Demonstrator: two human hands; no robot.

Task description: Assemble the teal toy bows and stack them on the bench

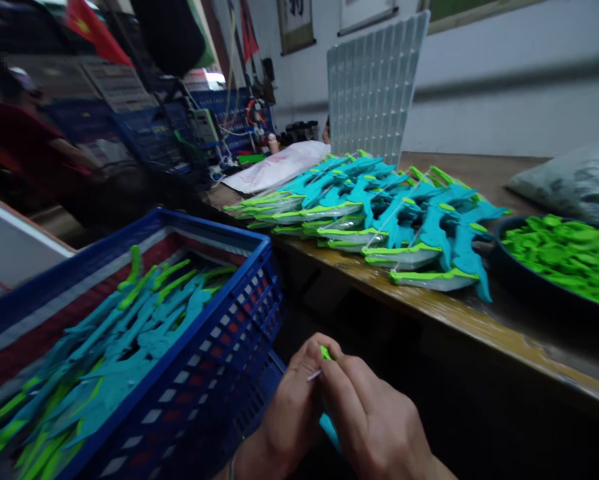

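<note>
Low in the picture, below the table edge, my left hand (292, 407) and my right hand (374, 417) are pressed together, both closed in a pinch. Between the fingertips shows a small bright green plastic piece (325, 353) with a thin white pin (313, 376) sticking out. A bit of teal plastic toy part (330, 429) shows under the hands. To the left stands a blue plastic crate (219, 320) holding several loose teal and green toy parts (114, 347).
On the wooden table (444, 313) lies a pile of bagged teal and green toys (379, 213). A dark tray of green pieces (564, 257) is at the right. A white grid panel (372, 90) stands behind. A person in red (24, 143) sits at the far left.
</note>
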